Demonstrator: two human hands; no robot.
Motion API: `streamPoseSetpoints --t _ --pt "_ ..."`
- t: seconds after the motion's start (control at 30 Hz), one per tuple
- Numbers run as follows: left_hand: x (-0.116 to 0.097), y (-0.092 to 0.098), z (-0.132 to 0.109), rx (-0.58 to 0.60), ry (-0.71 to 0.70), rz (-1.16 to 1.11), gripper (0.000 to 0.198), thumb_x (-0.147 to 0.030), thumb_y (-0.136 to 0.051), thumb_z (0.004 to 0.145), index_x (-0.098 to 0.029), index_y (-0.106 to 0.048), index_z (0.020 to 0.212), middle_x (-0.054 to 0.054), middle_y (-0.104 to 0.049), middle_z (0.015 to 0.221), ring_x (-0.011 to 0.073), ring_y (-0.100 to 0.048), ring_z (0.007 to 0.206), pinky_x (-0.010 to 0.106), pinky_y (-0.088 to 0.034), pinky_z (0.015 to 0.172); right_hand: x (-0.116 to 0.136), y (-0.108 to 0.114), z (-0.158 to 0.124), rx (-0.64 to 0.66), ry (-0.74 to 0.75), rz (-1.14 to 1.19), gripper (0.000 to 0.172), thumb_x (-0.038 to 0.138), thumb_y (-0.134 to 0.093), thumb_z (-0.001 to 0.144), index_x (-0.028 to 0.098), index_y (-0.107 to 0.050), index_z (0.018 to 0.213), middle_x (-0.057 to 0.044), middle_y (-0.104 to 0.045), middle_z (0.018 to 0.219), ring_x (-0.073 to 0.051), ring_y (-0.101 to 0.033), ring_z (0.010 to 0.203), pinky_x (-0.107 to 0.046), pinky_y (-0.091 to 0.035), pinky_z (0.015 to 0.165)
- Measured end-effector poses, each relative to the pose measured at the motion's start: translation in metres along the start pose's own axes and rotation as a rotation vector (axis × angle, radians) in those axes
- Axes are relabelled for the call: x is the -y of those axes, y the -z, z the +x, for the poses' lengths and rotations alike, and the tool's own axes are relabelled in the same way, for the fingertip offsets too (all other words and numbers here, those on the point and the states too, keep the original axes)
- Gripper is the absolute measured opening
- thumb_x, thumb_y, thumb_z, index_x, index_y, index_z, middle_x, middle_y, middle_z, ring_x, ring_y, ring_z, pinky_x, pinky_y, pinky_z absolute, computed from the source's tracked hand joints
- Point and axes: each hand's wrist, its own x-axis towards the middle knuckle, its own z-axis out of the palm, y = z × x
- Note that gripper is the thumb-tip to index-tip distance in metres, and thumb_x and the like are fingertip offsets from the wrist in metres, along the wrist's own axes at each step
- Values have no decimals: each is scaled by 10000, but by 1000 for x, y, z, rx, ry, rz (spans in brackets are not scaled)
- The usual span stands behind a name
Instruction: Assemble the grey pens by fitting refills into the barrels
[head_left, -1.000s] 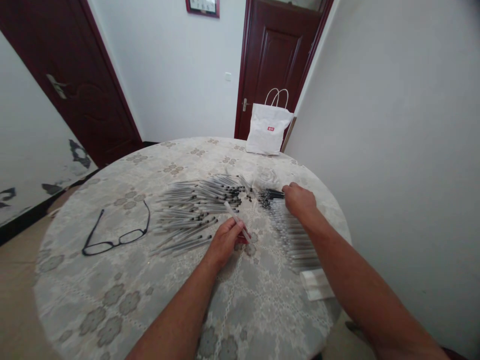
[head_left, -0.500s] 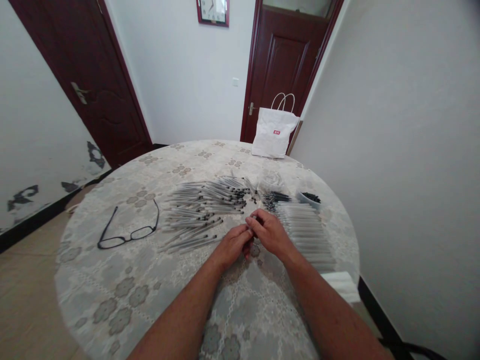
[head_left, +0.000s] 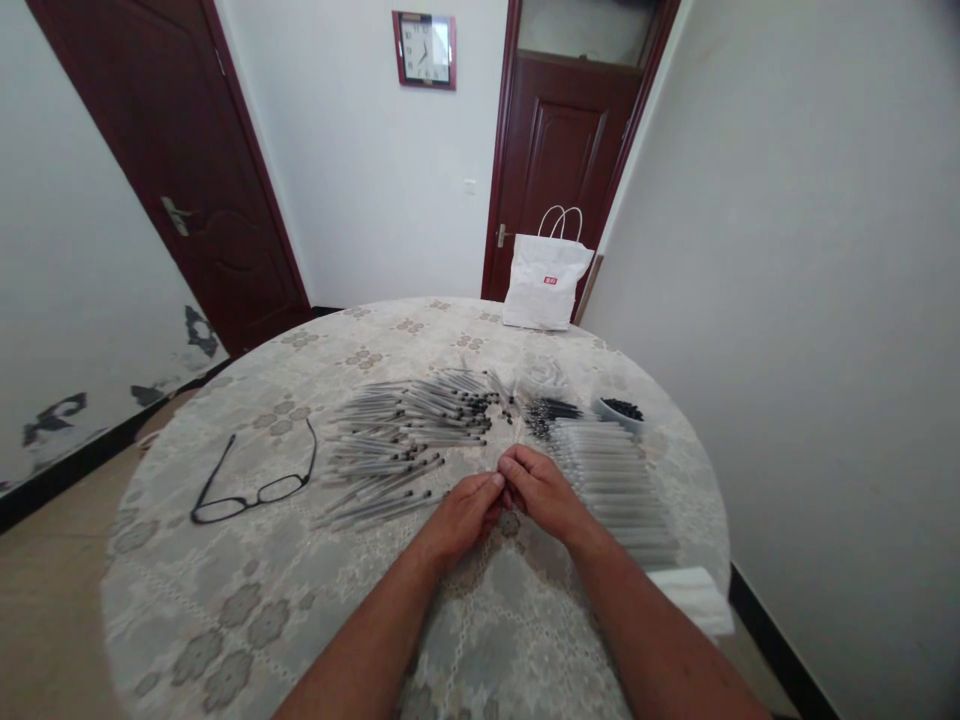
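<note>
Both hands, left hand [head_left: 463,512] and right hand [head_left: 541,486], meet fingertip to fingertip on the tabletop [head_left: 480,640]; whatever they pinch is hidden, grip unclear.

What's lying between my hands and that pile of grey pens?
Nothing visible. The left hand and right hand meet just short of the pile of grey pens; only bare tablecloth lies between.

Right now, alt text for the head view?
The person's left hand and right hand meet fingertip to fingertip over a lace-covered table; anything between them is hidden. Grey dark-tipped sticks lie piled to their left, clear tubes in a row to their right, glasses farther left.
</note>
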Motion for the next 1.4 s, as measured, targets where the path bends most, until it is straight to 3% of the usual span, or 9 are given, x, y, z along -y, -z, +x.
streamPoseSetpoints --t 0.17,0.3,0.43,0.57,0.77,0.97,1.07,1.27,1.4 --pt "-1 -2 -3 0 62 -5 486 -704 -545 892 -219 -554 915 -92 -312 581 76 -185 456 191 -163 399 6 -1 -3 -247 112 -166 278 448 -568 946 218 -610 796 29 -590 640 -146 -544 619 -247 -440 613" --pt "0 -2 -4 59 79 7 461 -658 -523 926 -223 -624 1042 -87 -309 596 78 -187 457 178 -171 396 8 11 -1 -359 80 -150 306 489 -524 968 224 -617 849 33 -568 623 -159 -530 594 -259 -427 582" --pt "4 3 3 -1 54 -145 374 -536 -555 929 -188 -675 998 -60 -373 645 70 -254 462 174 -208 398 10 28 -2 -240 136 -320 254 403 -545 957 210 -689 876 -16 -688 786 -186 -620 760 -285 -459 716" --pt "4 7 12 -169 -97 -244 322 -461 -659 860 -162 -706 969 -11 -505 726 109 -487 565 212 -415 481 16 44 -8 -85 105 -563 147 283 -589 906 200 -706 941 -35 -720 846 -194 -647 808 -288 -439 734" --pt "1 13 15 -482 -238 -16 405 -500 -696 831 -173 -766 1060 55 -683 943 145 -621 734 254 -503 688 33 89 18 7 3 -762 114 276 -661 835 181 -715 866 -38 -715 803 -174 -617 728 -265 -409 663" --pt "6 18 18 -494 -281 78 412 -523 -662 843 -165 -759 1023 -8 -585 701 138 -554 622 246 -463 620 38 129 62 -542 50 -597 448 326 -547 909 175 -627 1323 -78 -748 1046 -140 -628 629 -303 -504 707" --pt "6 19 19 -508 -299 43 396 -521 -630 864 -160 -733 989 -26 -548 657 137 -540 605 247 -454 610 33 118 52 -558 90 -592 438 353 -531 934 177 -630 1323 -90 -752 1100 -150 -654 639 -327 -531 754" --pt "6 17 18 -503 -299 47 324 -461 -692 806 -183 -680 974 -14 -641 756 135 -567 617 251 -460 619 23 38 -8 -133 187 -684 238 319 -581 966 199 -734 1104 -71 -771 1051 -212 -708 945 -323 -515 893" --pt "3 15 15 -453 -297 124 306 -448 -685 826 -180 -679 972 -6 -658 757 142 -582 635 259 -465 649 23 11 -31 -84 192 -837 218 263 -581 989 194 -710 1150 -85 -750 1104 -216 -685 1039 -307 -481 940"
